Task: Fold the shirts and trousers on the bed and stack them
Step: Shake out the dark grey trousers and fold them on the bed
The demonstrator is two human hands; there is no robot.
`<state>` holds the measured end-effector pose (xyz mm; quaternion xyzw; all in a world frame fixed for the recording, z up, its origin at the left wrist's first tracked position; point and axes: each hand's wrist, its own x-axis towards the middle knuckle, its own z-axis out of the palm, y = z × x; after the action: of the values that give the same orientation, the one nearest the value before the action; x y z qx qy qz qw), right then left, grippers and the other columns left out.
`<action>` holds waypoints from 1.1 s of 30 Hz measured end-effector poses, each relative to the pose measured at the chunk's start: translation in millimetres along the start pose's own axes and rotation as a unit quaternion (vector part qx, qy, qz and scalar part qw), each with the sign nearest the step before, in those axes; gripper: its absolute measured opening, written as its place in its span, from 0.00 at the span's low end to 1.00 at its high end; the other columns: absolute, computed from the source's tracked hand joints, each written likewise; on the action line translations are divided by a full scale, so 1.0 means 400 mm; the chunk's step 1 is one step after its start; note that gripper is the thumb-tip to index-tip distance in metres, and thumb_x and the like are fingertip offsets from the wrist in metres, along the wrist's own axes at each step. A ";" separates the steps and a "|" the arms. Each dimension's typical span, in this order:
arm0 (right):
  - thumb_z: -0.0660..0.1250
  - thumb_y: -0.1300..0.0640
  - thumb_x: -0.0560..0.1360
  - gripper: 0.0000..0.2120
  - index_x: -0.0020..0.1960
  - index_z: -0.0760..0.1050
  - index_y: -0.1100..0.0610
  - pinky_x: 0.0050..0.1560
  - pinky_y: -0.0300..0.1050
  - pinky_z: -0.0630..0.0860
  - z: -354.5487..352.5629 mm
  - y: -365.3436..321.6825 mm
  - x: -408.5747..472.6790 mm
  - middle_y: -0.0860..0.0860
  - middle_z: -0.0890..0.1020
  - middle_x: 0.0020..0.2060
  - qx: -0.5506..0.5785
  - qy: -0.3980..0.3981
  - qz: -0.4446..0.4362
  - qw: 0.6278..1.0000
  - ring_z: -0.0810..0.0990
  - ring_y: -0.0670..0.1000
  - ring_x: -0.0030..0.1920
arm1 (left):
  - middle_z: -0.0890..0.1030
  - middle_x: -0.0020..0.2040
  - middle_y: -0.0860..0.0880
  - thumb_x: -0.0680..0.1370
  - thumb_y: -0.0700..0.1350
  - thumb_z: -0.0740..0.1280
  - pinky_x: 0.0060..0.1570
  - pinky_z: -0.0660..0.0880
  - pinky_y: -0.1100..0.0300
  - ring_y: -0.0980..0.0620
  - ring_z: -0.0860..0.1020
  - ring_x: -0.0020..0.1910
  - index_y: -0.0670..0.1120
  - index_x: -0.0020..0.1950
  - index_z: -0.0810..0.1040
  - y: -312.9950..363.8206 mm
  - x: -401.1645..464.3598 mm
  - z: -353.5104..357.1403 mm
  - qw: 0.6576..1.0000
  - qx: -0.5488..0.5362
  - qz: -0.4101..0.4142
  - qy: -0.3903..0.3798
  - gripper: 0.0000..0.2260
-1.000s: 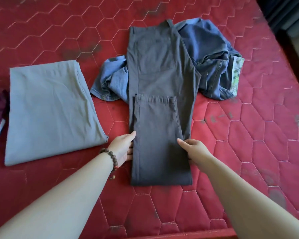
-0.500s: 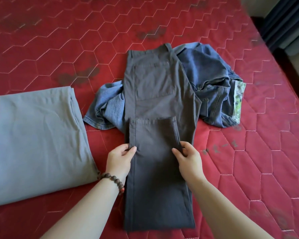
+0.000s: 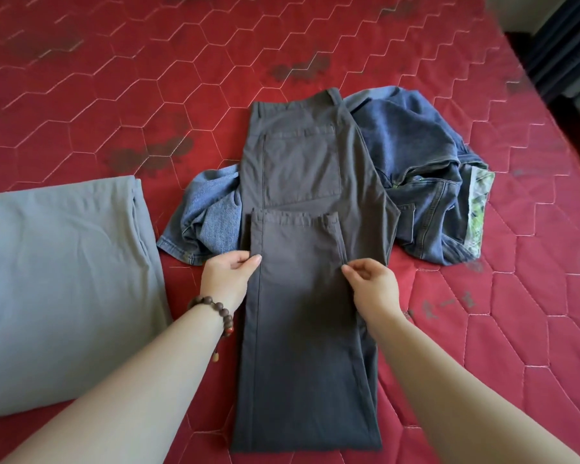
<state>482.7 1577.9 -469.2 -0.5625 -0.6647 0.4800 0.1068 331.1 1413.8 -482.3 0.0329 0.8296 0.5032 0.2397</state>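
Since a second ago both hands slid farther up the grey trousers (image 3: pixel 302 296) — left hand (image 3: pixel 226 279) and right hand (image 3: pixel 372 286) now pinch the folded leg's side edges; next fold looks imminent.

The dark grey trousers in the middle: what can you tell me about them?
The dark grey trousers look like woven cotton and lie flat on the red bed, waistband farthest away, back pocket up, legs folded back over themselves. They overlap crumpled blue jeans. The left hand and right hand pinch the folded part's edges.

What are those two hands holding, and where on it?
Both hold the dark grey trousers: the left hand pinches the left edge of the folded-up leg section, the right hand pinches its right edge.
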 end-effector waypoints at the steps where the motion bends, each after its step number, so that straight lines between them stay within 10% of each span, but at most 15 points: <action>1: 0.71 0.57 0.74 0.04 0.41 0.79 0.55 0.41 0.44 0.73 -0.001 -0.005 0.004 0.50 0.82 0.33 -0.004 0.007 -0.006 1.000 0.77 0.48 0.35 | 0.80 0.29 0.59 0.73 0.44 0.74 0.39 0.75 0.63 0.64 0.78 0.32 0.44 0.42 0.83 0.018 0.003 0.001 1.000 0.014 0.018 0.006 0.03; 5: 0.68 0.54 0.76 0.06 0.45 0.77 0.57 0.42 0.43 0.68 0.000 -0.017 -0.013 0.53 0.81 0.41 -0.105 0.033 -0.019 0.994 0.77 0.53 0.44 | 0.80 0.39 0.49 0.75 0.44 0.71 0.41 0.70 0.60 0.45 0.80 0.44 0.42 0.47 0.81 0.063 -0.029 0.010 0.979 0.160 0.076 0.103 0.06; 10: 0.67 0.65 0.74 0.14 0.58 0.77 0.66 0.62 0.55 0.71 0.063 -0.042 -0.052 0.62 0.77 0.59 -0.273 0.048 -0.364 0.889 0.75 0.63 0.60 | 0.78 0.60 0.39 0.73 0.35 0.67 0.60 0.72 0.47 0.39 0.75 0.61 0.38 0.58 0.79 0.068 -0.094 0.091 0.876 0.304 0.371 0.046 0.14; 14: 0.54 0.58 0.82 0.24 0.77 0.57 0.59 0.77 0.50 0.45 0.123 -0.023 -0.007 0.54 0.59 0.77 -0.369 -0.090 -0.390 0.839 0.51 0.53 0.78 | 0.54 0.79 0.44 0.82 0.42 0.50 0.75 0.44 0.55 0.47 0.50 0.78 0.41 0.78 0.54 0.023 -0.048 0.151 0.823 0.456 0.333 -0.061 0.23; 17: 0.49 0.51 0.81 0.26 0.78 0.53 0.52 0.77 0.55 0.41 0.128 0.020 0.026 0.49 0.53 0.78 -0.412 -0.050 -0.373 0.830 0.46 0.49 0.78 | 0.53 0.79 0.45 0.81 0.51 0.48 0.76 0.45 0.49 0.47 0.49 0.78 0.47 0.78 0.54 -0.026 -0.019 0.149 0.790 0.515 0.331 -0.037 0.25; 24: 0.43 0.40 0.80 0.29 0.79 0.45 0.48 0.75 0.56 0.34 0.109 0.043 0.027 0.45 0.46 0.78 -0.433 0.021 -0.243 0.868 0.41 0.48 0.77 | 0.51 0.80 0.45 0.77 0.59 0.54 0.75 0.45 0.45 0.41 0.49 0.78 0.54 0.78 0.54 -0.021 -0.019 0.138 0.817 0.515 0.260 -0.005 0.31; 29: 0.50 0.48 0.82 0.28 0.78 0.52 0.59 0.75 0.59 0.39 -0.030 0.076 -0.025 0.52 0.48 0.78 -0.486 0.046 -0.218 0.845 0.41 0.53 0.78 | 0.57 0.78 0.45 0.81 0.42 0.59 0.74 0.48 0.57 0.46 0.52 0.78 0.44 0.75 0.64 0.049 -0.007 0.047 0.947 0.239 0.203 -0.066 0.21; 33: 0.58 0.61 0.75 0.24 0.71 0.67 0.64 0.75 0.61 0.49 -0.021 0.124 -0.210 0.56 0.62 0.75 -0.417 0.019 -0.382 0.825 0.53 0.57 0.77 | 0.76 0.65 0.38 0.75 0.34 0.58 0.68 0.67 0.47 0.39 0.72 0.65 0.36 0.59 0.79 -0.002 -0.209 0.014 0.892 0.281 0.353 -0.005 0.16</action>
<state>549.4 1506.0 -468.9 -0.2638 -0.9609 0.0673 0.0497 407.5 1393.2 -454.6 0.3917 0.8691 0.3003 0.0311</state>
